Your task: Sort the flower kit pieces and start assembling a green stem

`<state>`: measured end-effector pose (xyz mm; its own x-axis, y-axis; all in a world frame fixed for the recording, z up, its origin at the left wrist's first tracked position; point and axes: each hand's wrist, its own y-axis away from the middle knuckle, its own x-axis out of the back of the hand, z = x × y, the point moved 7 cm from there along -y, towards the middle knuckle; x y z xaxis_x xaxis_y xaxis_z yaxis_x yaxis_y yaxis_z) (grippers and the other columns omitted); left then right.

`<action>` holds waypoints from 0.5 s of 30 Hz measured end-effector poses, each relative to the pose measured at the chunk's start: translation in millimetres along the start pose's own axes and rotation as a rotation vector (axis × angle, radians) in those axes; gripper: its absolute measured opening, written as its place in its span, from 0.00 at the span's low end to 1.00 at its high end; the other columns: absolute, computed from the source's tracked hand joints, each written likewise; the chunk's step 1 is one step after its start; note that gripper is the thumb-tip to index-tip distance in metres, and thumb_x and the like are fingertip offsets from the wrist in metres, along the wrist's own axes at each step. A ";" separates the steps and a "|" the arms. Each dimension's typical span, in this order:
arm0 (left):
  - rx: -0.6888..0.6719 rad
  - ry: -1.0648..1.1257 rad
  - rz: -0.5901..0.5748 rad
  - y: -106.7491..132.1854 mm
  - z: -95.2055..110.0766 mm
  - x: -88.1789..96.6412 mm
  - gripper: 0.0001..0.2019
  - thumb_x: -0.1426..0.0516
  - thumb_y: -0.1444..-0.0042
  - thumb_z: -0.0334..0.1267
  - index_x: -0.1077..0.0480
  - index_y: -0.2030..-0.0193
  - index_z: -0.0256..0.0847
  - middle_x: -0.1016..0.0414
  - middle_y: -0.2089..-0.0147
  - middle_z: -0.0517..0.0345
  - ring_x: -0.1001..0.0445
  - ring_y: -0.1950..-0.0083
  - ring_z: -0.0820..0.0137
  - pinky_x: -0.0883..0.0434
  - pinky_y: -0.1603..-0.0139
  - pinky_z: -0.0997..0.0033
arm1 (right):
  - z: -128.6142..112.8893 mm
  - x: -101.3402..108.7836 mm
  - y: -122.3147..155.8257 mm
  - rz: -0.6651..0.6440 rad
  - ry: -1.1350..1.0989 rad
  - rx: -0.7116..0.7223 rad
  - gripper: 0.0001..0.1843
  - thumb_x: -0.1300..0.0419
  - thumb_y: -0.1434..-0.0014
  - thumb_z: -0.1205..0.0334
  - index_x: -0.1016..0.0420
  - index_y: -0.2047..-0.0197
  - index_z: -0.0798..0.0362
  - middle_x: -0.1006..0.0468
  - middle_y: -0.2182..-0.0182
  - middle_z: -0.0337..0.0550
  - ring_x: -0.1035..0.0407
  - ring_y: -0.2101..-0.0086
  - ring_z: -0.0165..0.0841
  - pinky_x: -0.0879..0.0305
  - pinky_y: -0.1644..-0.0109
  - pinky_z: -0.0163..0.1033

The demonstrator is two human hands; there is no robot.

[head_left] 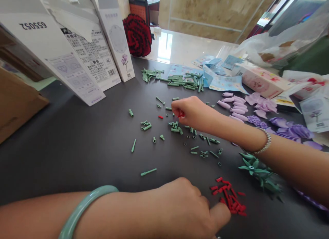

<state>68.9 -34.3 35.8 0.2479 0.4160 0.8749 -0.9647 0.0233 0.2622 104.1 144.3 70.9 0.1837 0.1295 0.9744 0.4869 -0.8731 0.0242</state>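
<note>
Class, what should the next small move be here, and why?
Probably the right hand should carry its small red piece to the red pile by the left hand, since the reds are mostly gathered there while green pieces lie scattered around it.

red piece (181, 113) half hidden by right hand (192, 112), box (17, 102) cut off

Glare is being thrown off the polished floor (164, 47) by bright light. The worktop (77, 156) is being bowed at the frame's edges by lens distortion.
</note>
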 end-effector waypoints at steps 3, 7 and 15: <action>-0.002 -0.011 0.008 -0.1 0.4 0.8 0.17 0.45 0.31 0.48 0.37 0.45 0.36 0.20 0.67 0.57 0.21 0.68 0.65 0.50 0.81 0.66 | -10.2 8.5 -9.4 0.064 -0.070 0.035 0.16 0.40 0.55 0.82 0.39 0.74 0.52 0.35 0.77 0.31 0.41 0.74 0.26 0.48 0.69 0.32; -0.009 -0.014 0.053 0.0 1.2 0.5 0.17 0.44 0.32 0.48 0.37 0.46 0.36 0.20 0.68 0.58 0.21 0.70 0.65 0.52 0.83 0.65 | -25.1 5.7 -24.0 0.049 -0.148 0.049 0.14 0.41 0.54 0.83 0.33 0.71 0.55 0.31 0.75 0.33 0.37 0.73 0.26 0.45 0.68 0.31; 0.007 0.033 0.033 0.9 -0.1 -2.4 0.18 0.44 0.32 0.47 0.38 0.44 0.36 0.18 0.64 0.55 0.19 0.66 0.63 0.52 0.83 0.65 | -31.2 -7.9 -37.3 0.041 -0.067 0.082 0.13 0.43 0.53 0.82 0.24 0.67 0.59 0.24 0.71 0.41 0.34 0.71 0.29 0.42 0.66 0.32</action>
<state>67.4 -35.2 33.9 0.2131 0.4465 0.8690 -0.9716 0.0030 0.2367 57.9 161.1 69.2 0.2607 0.1277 0.9569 0.5451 -0.8376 -0.0367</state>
